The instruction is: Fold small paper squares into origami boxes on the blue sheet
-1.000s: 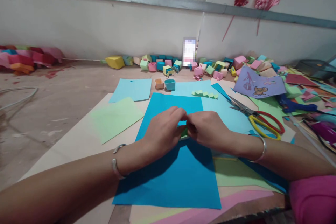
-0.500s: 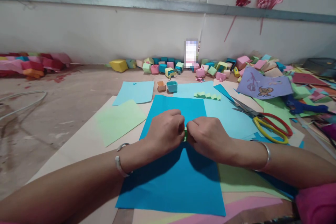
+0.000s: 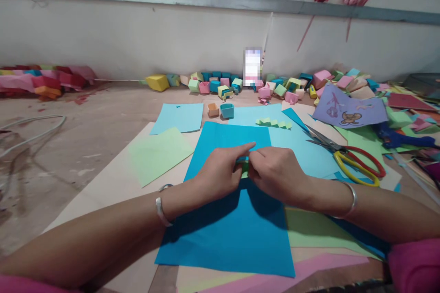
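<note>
Left of the frame's centre lies a pale green sheet (image 3: 160, 155). Beside it, the left hand (image 3: 218, 171) extends its index finger, thumb against a small green paper piece (image 3: 245, 170); I cannot tell whether it grips. The piece sits mid-frame between the hands, over a blue sheet (image 3: 227, 238). The right hand (image 3: 278, 174) curls its fingers, clamped on the piece's right end. Scissors (image 3: 338, 148) lie at right.

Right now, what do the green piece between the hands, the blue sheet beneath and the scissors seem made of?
Green piece: probably paper, from its flat matte colour; mostly hidden.
Blue sheet: paper or thin card, matte, no glare.
Scissors: apparently metal blades, grey sheen; likely plastic handles, solid red and yellow.
</note>
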`<state>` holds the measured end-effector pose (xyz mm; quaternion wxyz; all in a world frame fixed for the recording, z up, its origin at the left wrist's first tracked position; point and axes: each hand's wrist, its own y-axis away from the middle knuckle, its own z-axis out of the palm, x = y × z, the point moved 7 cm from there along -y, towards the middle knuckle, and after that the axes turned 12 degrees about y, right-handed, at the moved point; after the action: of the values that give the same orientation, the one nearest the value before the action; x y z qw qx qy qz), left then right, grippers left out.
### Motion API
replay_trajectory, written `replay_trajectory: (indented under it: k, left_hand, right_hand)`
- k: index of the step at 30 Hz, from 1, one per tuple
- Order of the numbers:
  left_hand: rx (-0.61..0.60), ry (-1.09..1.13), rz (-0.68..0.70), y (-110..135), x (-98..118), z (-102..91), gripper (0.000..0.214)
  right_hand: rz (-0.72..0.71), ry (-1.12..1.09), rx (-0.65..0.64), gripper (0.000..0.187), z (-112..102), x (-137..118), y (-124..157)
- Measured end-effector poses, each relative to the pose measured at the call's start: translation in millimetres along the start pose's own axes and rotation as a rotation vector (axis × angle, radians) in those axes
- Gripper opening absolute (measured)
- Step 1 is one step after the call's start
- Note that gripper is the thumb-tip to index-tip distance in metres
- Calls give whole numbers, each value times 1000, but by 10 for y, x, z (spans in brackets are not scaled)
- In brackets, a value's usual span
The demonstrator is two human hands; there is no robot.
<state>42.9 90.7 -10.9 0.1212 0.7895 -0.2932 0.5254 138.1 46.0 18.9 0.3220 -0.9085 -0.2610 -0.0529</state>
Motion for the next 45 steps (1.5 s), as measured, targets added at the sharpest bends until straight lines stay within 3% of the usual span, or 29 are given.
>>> replay_trajectory:
  k: [2,5,8,15,19,24,29,36,39,45]
  left_hand:
    - [34,459,-110,-36,-63,-23,59]
    - [42,1058,-409,-46,-210,87,36]
    - [-67,1284,-626,5,-262,286,53]
    - [-192,1004,-573,83,-314,369,61]
    - [-321,857,-534,116,-237,403,69]
    - [-334,770,-527,126,-195,410,74]
    - [-329,760,-518,128,-204,404,77]
    - [-326,806,-559,118,-244,378,76]
    - [-344,818,-562,116,-236,392,76]
    - [-366,846,-545,105,-212,414,73]
  right_hand:
    - [69,-52,-11,18,-2,86,-27]
    - [186,-210,-56,16,32,216,-71]
    - [239,-313,-133,12,104,267,-88]
    - [158,-307,-340,12,268,192,-43]
    - [123,-301,-401,22,296,144,-41]
    - [89,-273,-407,30,292,107,-46]
    - [76,-238,-461,22,361,108,-41]
    - [8,-149,-490,29,347,88,-38]
    - [-38,-188,-467,29,345,62,-28]
    - [70,-371,-453,30,405,141,-44]
